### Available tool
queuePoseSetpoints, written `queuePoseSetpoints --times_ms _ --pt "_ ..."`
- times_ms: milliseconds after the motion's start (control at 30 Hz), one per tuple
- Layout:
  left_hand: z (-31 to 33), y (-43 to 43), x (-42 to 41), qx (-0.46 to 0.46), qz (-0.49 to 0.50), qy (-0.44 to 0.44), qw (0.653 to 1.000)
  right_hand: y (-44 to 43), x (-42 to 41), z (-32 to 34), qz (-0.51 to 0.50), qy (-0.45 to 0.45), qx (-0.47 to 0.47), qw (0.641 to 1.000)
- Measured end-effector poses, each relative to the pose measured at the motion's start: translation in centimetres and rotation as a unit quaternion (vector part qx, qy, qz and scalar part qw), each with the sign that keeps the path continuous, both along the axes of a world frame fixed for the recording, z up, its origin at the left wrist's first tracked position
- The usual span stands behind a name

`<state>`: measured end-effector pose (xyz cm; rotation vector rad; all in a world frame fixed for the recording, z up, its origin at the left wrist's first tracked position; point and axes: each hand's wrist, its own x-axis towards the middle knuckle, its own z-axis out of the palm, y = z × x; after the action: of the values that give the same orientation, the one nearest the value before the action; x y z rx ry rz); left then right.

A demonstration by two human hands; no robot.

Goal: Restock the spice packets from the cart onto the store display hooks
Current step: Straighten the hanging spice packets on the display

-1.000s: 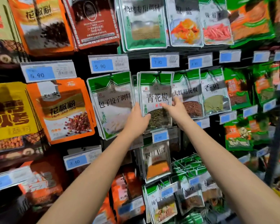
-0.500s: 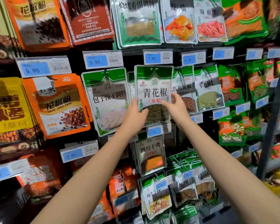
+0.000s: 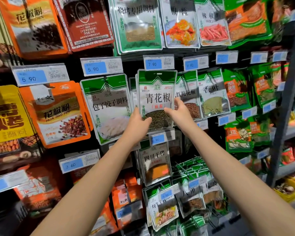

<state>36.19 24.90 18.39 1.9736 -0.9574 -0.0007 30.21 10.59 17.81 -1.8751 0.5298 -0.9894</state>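
Note:
A green-and-white spice packet with a window of dark green peppercorns stands upright in front of the display, its top just below the 7.90 price tag. My left hand grips its lower left edge, thumb on the front. My right hand holds its lower right edge, fingers curled behind the side. More packets of the same kind hang just behind it. The hook itself is hidden by the packet.
Neighbouring packets hang close on both sides: a white-green dumpling seasoning pack on the left, a red peppercorn pack on the right. Price tags jut out below. A dark metal upright stands at the right.
Both hands have lifted the packet upward, from overlapping the hanging row to just under the 7.90 tag. The view has shifted slightly too.

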Motion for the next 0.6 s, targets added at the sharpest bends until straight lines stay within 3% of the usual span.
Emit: queuePoseSetpoints --times_ms 233,600 --pt "-1.0 -1.2 1.3 -0.007 0.032 0.002 0.999 0.2 0.5 -0.7 -0.001 0.008 -0.022 1.000" --pt "0.1 -3.4 2.4 -0.036 0.103 -0.069 0.992 -0.9 1.0 0.1 -0.027 -0.027 -0.061 0.997"
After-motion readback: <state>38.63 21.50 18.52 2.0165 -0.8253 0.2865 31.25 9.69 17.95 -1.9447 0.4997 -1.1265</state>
